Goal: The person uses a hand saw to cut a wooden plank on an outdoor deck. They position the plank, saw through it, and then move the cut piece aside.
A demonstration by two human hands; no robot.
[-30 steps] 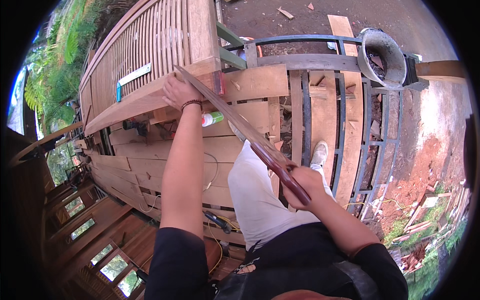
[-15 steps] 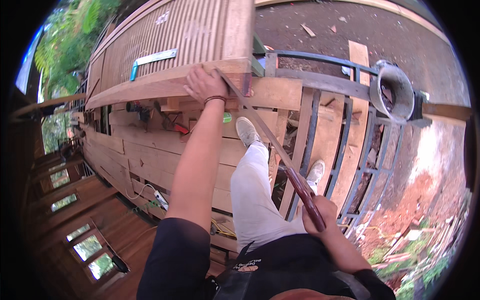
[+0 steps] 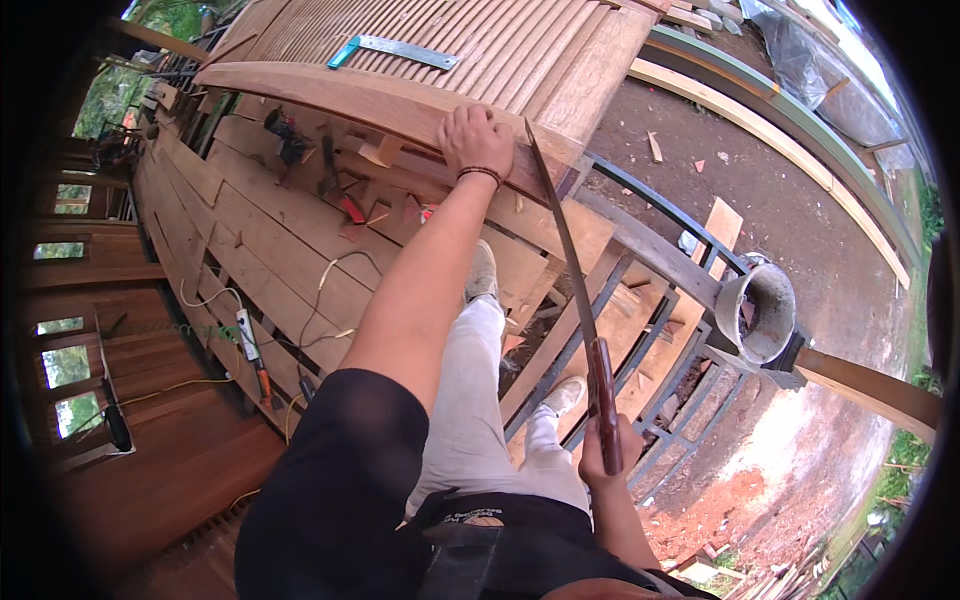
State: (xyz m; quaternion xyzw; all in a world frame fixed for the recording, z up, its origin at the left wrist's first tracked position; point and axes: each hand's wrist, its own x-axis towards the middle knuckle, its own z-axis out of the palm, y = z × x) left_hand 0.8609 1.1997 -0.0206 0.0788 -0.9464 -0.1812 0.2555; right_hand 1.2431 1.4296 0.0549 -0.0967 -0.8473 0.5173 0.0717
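Note:
My left hand [image 3: 473, 142], a beaded bracelet at its wrist, grips the long edge board [image 3: 340, 85] of a slatted wooden panel [image 3: 510, 40], fingers bent over the top. My right hand [image 3: 608, 445] is closed on the dark red-brown wooden handle of a long hand saw [image 3: 570, 250]. The blade's tip lies at the board near its right end, just right of my left hand. A metal try square [image 3: 405, 50] with a teal handle rests on the slats.
Below are plank decking [image 3: 260, 190] with a power strip [image 3: 247, 332], cords, tools [image 3: 290, 145] and offcuts, plus an open steel frame [image 3: 690, 400] with loose boards. A grimy bucket [image 3: 755, 312] and wooden beam [image 3: 865, 390] stand right; dirt ground lies beyond. A wooden wall [image 3: 100, 350] is left.
My view has turned, shifting the panel. The saw has swung steeper, its tip moving to the right of my left hand, and my right hand sits lower in view, still holding it.

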